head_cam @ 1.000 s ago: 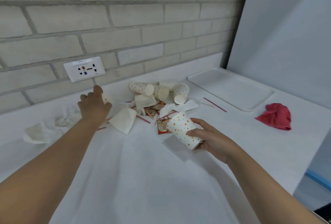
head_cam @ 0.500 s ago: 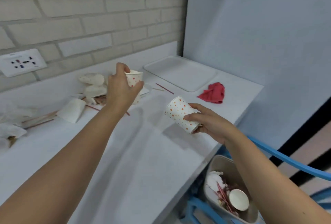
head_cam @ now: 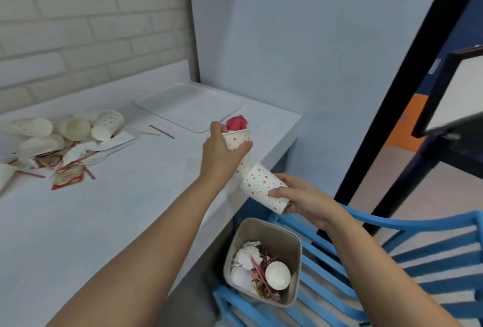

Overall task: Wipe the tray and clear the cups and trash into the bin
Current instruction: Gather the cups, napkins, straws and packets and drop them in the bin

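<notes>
My left hand [head_cam: 222, 153] grips an upright dotted paper cup [head_cam: 238, 141] above the counter's right edge. My right hand [head_cam: 304, 200] holds a second dotted cup [head_cam: 261, 187], tilted with its mouth toward the first one, beyond the counter edge. The two cups touch or nearly touch. Below them the beige bin [head_cam: 292, 247] stands on a blue chair, holding crumpled paper, red stirrers and a cup. The white tray [head_cam: 189, 106] lies at the counter's back right. A red cloth [head_cam: 236, 122] shows just behind the left cup.
A heap of dotted cups [head_cam: 107, 125], napkins, sachets [head_cam: 68, 177] and red stirrers [head_cam: 162, 131] lies at the counter's left. The blue slatted chair [head_cam: 418, 261] fills the lower right. A brick wall runs behind the counter; a grey wall and a dark doorframe stand to the right.
Both hands carried their cups to the right, from over the counter to its right edge above the bin. My view swung right and down, bringing the bin fully into sight.
</notes>
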